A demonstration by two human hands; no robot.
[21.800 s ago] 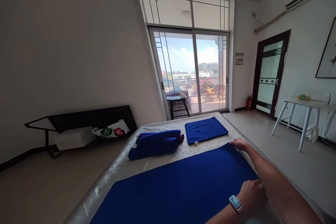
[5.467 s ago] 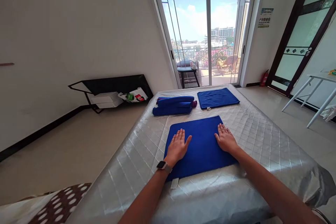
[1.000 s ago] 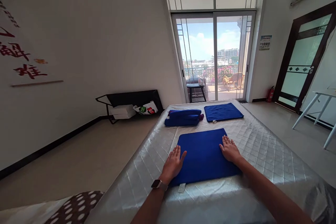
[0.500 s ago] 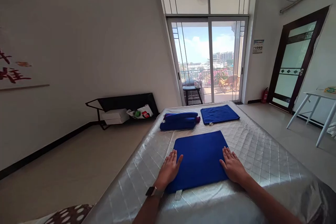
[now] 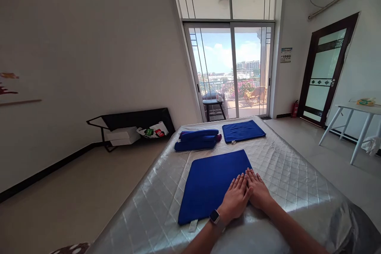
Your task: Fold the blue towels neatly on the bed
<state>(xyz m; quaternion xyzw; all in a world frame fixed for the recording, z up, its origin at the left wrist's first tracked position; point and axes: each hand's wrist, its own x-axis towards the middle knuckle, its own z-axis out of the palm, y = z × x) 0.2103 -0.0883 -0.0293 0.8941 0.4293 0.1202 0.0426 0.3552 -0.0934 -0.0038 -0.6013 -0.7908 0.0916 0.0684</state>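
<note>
A blue cloth [image 5: 210, 178], folded into a flat rectangle with a white tag at its near edge, lies on the silvery quilted mattress [image 5: 285, 166]. My left hand [image 5: 236, 196], with a watch on its wrist, rests flat on the cloth's right part, fingers stretched out. Beside it, thumbs meeting, my right hand [image 5: 256, 187] lies flat at the cloth's right edge. Farther back are a stacked bundle of blue cloth [image 5: 198, 139] with some purple at its end, and another flat folded blue cloth [image 5: 243, 130] with a small tag.
Left of the mattress, a black-framed low rack [image 5: 137, 119] holds white boxes [image 5: 122, 135] and a printed bag [image 5: 153, 130]. A white chair [image 5: 354, 107] bearing a yellow tissue pack stands at right. Sliding glass doors [image 5: 232, 71] are behind the mattress.
The large blue cloth seen spread out earlier is now a small folded rectangle. My left hand has moved from its left edge across to the right, next to my right hand.
</note>
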